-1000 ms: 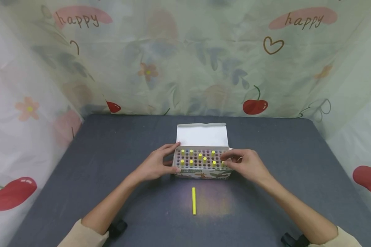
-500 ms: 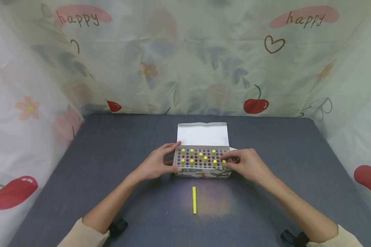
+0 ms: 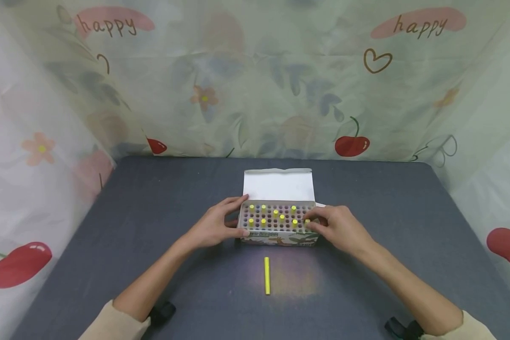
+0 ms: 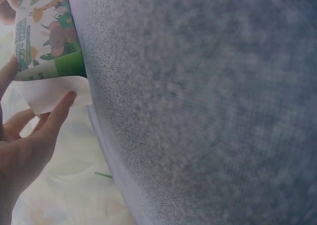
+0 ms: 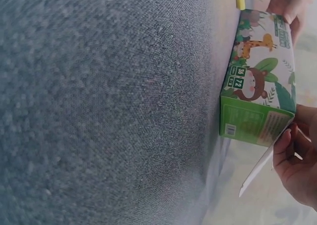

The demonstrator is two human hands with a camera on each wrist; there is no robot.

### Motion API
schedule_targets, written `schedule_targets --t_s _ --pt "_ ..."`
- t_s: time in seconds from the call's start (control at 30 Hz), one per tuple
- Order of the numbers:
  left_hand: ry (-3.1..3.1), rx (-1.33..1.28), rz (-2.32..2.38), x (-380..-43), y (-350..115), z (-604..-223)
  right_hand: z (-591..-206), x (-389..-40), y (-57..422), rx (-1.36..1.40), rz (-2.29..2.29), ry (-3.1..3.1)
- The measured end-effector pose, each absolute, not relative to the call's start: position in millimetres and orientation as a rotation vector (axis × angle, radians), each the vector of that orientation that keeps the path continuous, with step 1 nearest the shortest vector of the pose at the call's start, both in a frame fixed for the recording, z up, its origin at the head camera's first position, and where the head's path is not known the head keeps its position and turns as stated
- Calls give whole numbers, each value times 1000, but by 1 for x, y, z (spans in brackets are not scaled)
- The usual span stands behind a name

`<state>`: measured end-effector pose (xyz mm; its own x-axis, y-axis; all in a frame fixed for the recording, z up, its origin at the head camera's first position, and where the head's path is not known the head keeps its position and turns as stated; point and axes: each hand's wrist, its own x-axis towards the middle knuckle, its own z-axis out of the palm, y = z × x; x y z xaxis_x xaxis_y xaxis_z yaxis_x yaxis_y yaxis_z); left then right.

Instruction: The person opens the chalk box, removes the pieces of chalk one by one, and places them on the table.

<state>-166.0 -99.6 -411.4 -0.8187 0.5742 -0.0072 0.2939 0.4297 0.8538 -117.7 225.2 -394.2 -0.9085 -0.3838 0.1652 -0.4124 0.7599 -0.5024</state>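
A printed cardboard box (image 3: 278, 238) with green ends and cartoon animals stands on the table, its white lid (image 3: 278, 185) raised at the back. Inside is a holed insert (image 3: 284, 225) with several yellow sticks (image 3: 276, 213) poking upright from it. My left hand (image 3: 214, 225) grips the box's left end, thumb in front and fingers toward the back. At the opposite end my right hand (image 3: 337, 227) pinches the top of a yellow stick (image 3: 308, 221) in the front right corner; its lower part is hidden. In the right wrist view, the right hand (image 5: 299, 165) is above the box's end flap.
One loose yellow stick (image 3: 267, 276) lies on the dark grey table (image 3: 195, 302) in front of the box. A patterned curtain (image 3: 255, 94) hangs behind and at both sides. Side flaps (image 4: 54, 93) stick out from the box ends.
My right hand has shifted only slightly at the front right corner stick, its fingertips closing in over the top. The left hand, box and loose stick stay in place.
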Motion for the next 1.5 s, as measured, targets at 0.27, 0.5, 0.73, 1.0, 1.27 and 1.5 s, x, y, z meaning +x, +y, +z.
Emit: schedule_targets --t_s 0.27,0.5,0.73,1.0,1.27,1.5 --pt "2384 754 1336 -165 -101 -411 -395 -117 225 681 831 -2848" --pt "2371 747 1353 -166 -100 -412 -397 -115 227 623 890 -2762" --pt "2377 753 1347 -167 -99 -413 -396 -115 229 520 1072 -2746" --pt "2381 741 1342 -166 -99 -412 -392 -114 229 387 1189 -2741" --pt "2376 750 1345 -167 -99 -410 -389 -117 227 328 1255 -2689" --pt "2364 746 1358 -167 -99 -412 -385 -116 226 343 1354 -2573"
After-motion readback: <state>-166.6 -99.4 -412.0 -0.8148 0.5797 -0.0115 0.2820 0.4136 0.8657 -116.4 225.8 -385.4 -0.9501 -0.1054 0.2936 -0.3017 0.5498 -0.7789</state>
